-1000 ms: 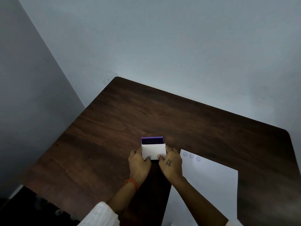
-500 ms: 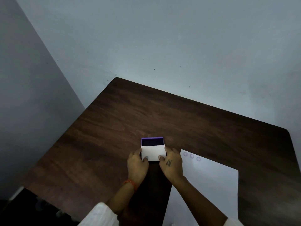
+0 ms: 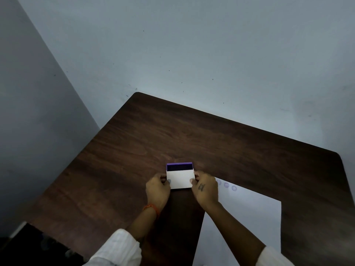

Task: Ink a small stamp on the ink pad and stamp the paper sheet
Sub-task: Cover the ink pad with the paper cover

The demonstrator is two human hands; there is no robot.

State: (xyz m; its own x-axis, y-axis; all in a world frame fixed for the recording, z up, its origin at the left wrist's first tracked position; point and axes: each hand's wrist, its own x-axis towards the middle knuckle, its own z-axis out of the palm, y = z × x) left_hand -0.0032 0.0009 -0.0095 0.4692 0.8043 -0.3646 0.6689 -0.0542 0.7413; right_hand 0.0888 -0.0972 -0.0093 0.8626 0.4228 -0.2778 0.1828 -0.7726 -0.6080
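**Both hands on the ink pad, lid part way over it**

Little has shifted since the earlier frame: both hands sit at the same spot on the table (image 3: 134,143), and the white lid (image 3: 180,179) covers about as much of the ink pad (image 3: 179,166) as it did then, so only a dark purple strip shows at the far end.

The left hand (image 3: 158,191) pinches the lid's left edge and the right hand (image 3: 206,190) its right edge, fingers curled narrow around the sides. Whether the lid is sliding open or shut cannot be told.

What the next move turns on, in my judgement: the pad lies directly ahead of both hands, its exposed end pointing away from the person, and the two hands are equally near. The paper sheet (image 3: 249,217) lies to the right, just beside the right hand, partly under that forearm, so the right hand is better placed to stamp.

Three small round purple prints (image 3: 226,185) run in a row along the sheet's far edge (stamping has evidently been done already). No stamp is visible; it may be hidden or out of view.
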